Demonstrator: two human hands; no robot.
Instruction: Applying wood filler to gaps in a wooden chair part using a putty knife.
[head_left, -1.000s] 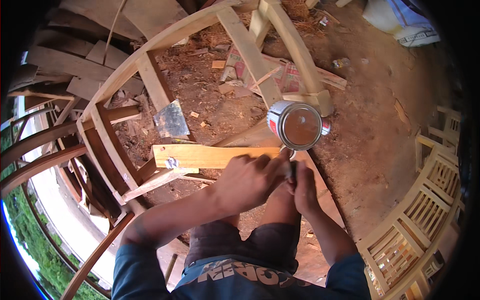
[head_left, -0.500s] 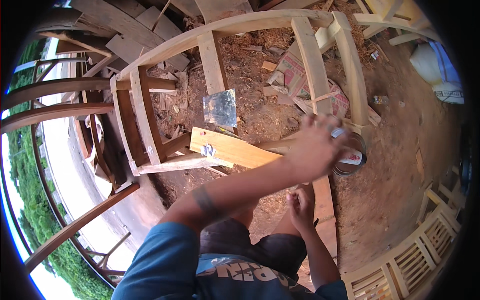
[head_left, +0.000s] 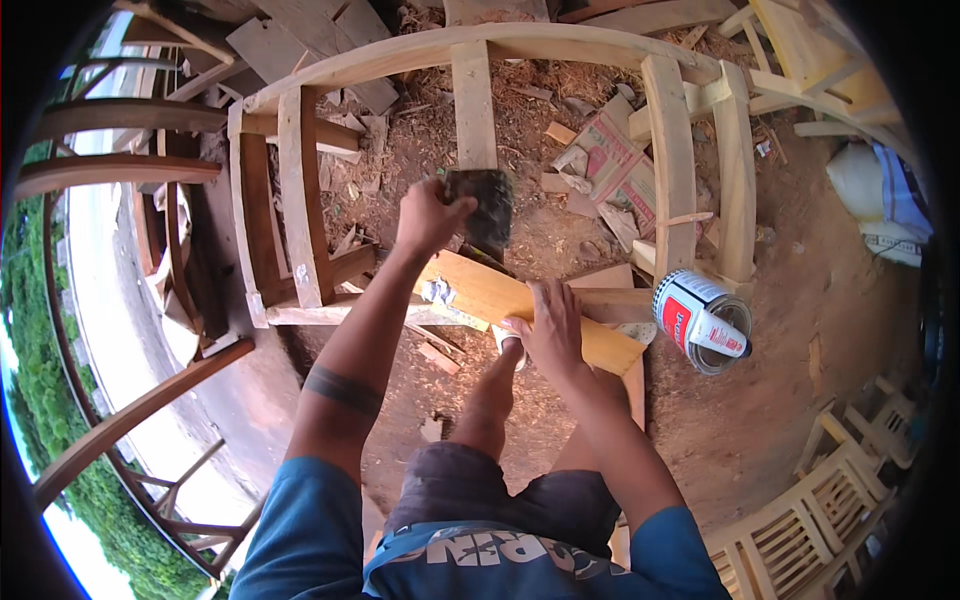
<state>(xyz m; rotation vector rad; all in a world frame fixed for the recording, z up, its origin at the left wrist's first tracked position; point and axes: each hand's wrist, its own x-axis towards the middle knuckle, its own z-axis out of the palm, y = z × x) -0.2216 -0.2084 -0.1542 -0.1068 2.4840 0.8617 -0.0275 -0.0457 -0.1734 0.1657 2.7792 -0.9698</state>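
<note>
My left hand (head_left: 430, 218) pinches the left edge of a thin square plate (head_left: 487, 208), dark and smeared, above a crosspiece of the wooden frame. Between the hands a yellowish wooden board (head_left: 490, 292) lies slantwise over the frame's near rail. A lump of grey putty-like paste (head_left: 438, 291) sits near the board's left end. My right hand (head_left: 550, 325) is closed over the board's middle, thumb at the near edge and fingers over the far edge. Right of the board stands an open can (head_left: 678, 312) with a red label; a white tube (head_left: 722, 335) lies across its top.
A curved wooden chair or bench frame (head_left: 380, 62) surrounds the work. Wood shavings, offcuts and a flattened carton (head_left: 610, 160) litter the dirt floor. Slatted wooden furniture (head_left: 800, 530) stands at lower right, with white and blue sacks (head_left: 875, 195) at far right.
My left hand has gone from above the can to the left and picked up the plate. My right hand has risen from near my lap onto the board. The view has shifted.
</note>
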